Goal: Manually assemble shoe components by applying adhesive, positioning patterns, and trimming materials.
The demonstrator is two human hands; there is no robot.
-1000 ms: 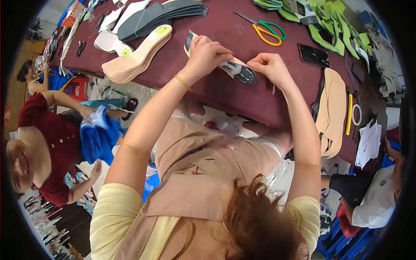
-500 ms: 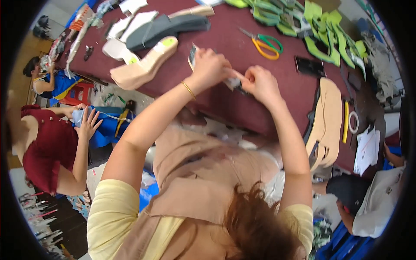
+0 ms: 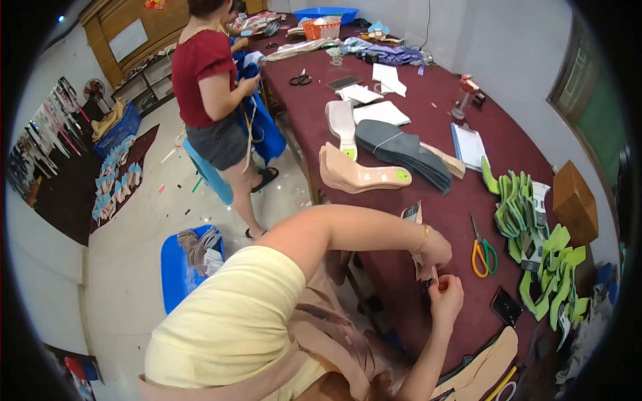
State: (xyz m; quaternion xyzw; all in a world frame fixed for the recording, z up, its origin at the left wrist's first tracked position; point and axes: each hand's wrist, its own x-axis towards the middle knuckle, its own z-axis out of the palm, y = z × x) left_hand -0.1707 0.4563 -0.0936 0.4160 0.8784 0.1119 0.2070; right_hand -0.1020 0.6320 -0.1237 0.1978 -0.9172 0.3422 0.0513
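I had the left hand (image 3: 436,249) gripping a narrow printed strip (image 3: 412,214) over the maroon table (image 3: 438,127), the right hand (image 3: 446,294) pinched at its near end. I judged that strip unfinished, not yet set down; scissors (image 3: 478,236) and stacked beige insoles (image 3: 364,175) lay untouched beyond.

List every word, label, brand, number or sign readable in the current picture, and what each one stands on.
No text is clear enough to quote.
Yellow-green sticker on the beige insole stack: dark mark, too small.
Matching sticker on the pale insole: too small.
Dark labels among the green pieces: too small.
Clipboard sheet: too faint.
White wall sheet: too far off.
Patterned piece by the left hand: any lettering too small.
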